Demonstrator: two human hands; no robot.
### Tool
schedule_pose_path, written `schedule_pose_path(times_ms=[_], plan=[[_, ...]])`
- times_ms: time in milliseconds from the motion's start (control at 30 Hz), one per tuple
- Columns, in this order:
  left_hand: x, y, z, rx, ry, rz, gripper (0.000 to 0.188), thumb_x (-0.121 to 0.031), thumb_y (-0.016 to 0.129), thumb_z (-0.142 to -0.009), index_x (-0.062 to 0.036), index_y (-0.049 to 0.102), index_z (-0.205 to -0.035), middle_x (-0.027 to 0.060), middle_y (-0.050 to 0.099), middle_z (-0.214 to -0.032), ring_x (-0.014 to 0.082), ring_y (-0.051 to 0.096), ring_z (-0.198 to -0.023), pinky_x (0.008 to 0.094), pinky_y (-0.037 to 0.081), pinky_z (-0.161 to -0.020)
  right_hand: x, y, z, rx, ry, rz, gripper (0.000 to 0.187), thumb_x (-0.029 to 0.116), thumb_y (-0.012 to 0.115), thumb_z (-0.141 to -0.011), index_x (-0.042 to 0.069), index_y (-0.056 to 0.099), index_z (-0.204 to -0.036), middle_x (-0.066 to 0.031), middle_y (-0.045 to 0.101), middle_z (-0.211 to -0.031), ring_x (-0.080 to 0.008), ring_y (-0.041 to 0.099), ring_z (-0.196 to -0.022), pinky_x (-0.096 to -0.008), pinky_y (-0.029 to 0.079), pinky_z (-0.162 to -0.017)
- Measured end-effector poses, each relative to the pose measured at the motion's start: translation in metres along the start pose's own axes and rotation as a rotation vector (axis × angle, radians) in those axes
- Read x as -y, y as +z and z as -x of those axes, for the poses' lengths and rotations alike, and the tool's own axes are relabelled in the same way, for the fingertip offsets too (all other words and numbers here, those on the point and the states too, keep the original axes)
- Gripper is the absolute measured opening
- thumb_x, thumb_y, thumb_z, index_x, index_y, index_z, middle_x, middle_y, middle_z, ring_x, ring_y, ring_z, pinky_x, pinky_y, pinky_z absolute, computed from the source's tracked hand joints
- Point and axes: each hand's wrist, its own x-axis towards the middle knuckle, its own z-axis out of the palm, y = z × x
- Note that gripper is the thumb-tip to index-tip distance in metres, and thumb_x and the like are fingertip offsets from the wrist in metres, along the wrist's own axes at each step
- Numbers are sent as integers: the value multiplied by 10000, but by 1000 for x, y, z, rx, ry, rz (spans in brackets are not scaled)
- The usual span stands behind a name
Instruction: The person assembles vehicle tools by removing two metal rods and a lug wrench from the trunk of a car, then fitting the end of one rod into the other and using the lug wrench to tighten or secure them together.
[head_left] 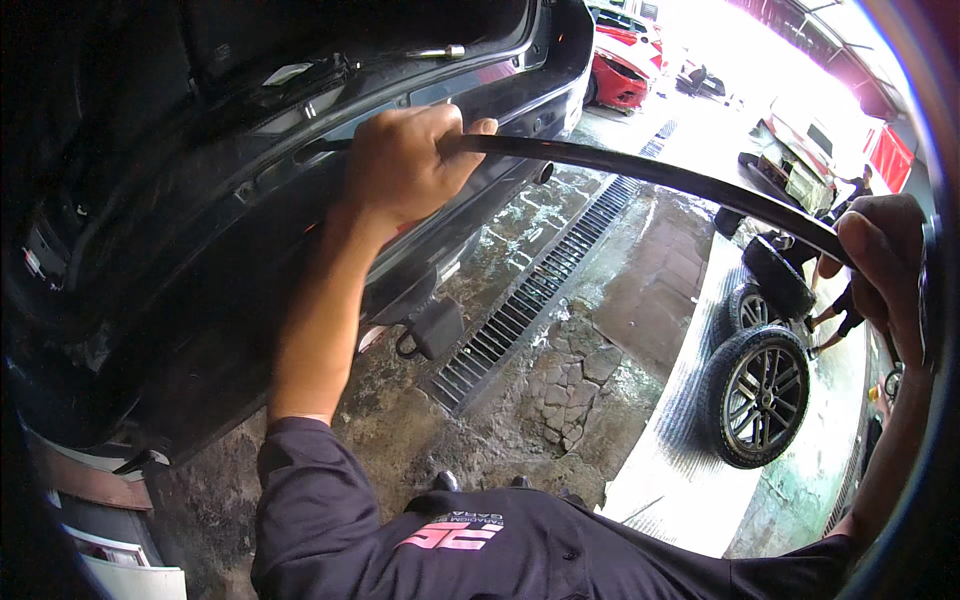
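A long, thin black strip [650, 172], which looks like a rubber seal, stretches in a bow across the upper part of the head view. My left hand [405, 165] is closed around it near its left part, beside the opened rear of a dark car [420, 215]. The strip's left end reaches toward the car's opening; whether it touches is hard to tell. Far to the right, my right hand [885, 250] grips the strip too, partly cut by the picture's dark rim. Both arms are spread wide.
A floor drain grate [540, 295] runs along the cracked, wet floor. Wheels with tyres [765, 395] stand on a pale strip of flooring to the right. A red car [622, 75] is at the back. Part of another person [845, 310] shows behind the wheels.
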Motion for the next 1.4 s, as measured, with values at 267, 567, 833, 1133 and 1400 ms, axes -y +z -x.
schedule_pose_path(times_ms=[267, 567, 833, 1133, 1400], plan=[[-2, -15, 1, 243, -4, 95, 453, -287, 676, -906, -14, 495, -592, 147, 439, -507, 247, 421, -444, 372, 331, -467, -57, 60, 23, -224, -16, -488, 384, 408, 669, -929, 50, 556, -1012, -63, 648, -748, -36, 431, -454, -204, 320, -414], [-19, 4, -10, 98, 3, 28, 381, -240, 632, -925, -28, 518, -630, 184, 504, -561, 360, 540, -503, 425, 389, -485, -75, 36, 33, -144, 87, -417, 405, 346, 746, -883, 46, 543, -1065, -37, 620, -775, -69, 571, -632, -201, 432, -532], [-4, 6, 17, 38, 68, -52, 374, -234, 638, -926, -63, 485, -631, 127, 494, -560, 327, 537, -496, 407, 398, -472, -54, 87, 17, -84, -49, -557, 370, 329, 738, -879, -30, 661, -832, 19, 556, -606, -59, 464, -522, -251, 344, -482], [6, 11, 21, -14, 100, -13, 433, -213, 633, -939, -60, 402, -607, 101, 414, -549, 282, 460, -486, 403, 353, -485, -13, 92, 27, -241, -235, -313, 111, 71, 695, -846, -34, 660, -833, -93, 532, -538, -146, 522, -447, -296, 381, -454], [9, -15, 31, 118, 29, -27, 402, -239, 672, -914, -58, 441, -640, 106, 425, -597, 267, 485, -575, 392, 376, -558, -1, 88, 12, 1, -292, -369, 206, 147, 667, -917, -45, 650, -843, -53, 492, -524, -105, 462, -441, -286, 324, -439]])
